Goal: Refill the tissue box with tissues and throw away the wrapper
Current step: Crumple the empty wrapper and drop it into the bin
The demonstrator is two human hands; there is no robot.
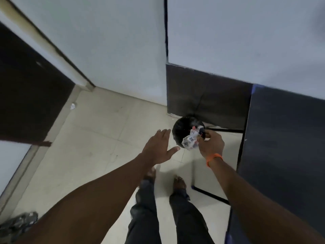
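Observation:
A crumpled clear plastic wrapper [190,139] with red and dark print hangs over the mouth of a round black bin [181,128] on the floor. My right hand [212,143], with an orange band at the wrist, pinches the wrapper's right side. To the left of the bin my left hand [158,147] is stretched out flat with fingers spread, holding nothing. The tissue box is not in view.
A dark table [281,138] with thin black legs stands on the right, a dark panel [207,95] behind the bin. A dark door [29,88] is at the left. A scrap of paper [73,106] and a shoe [19,224] lie on the pale tiled floor.

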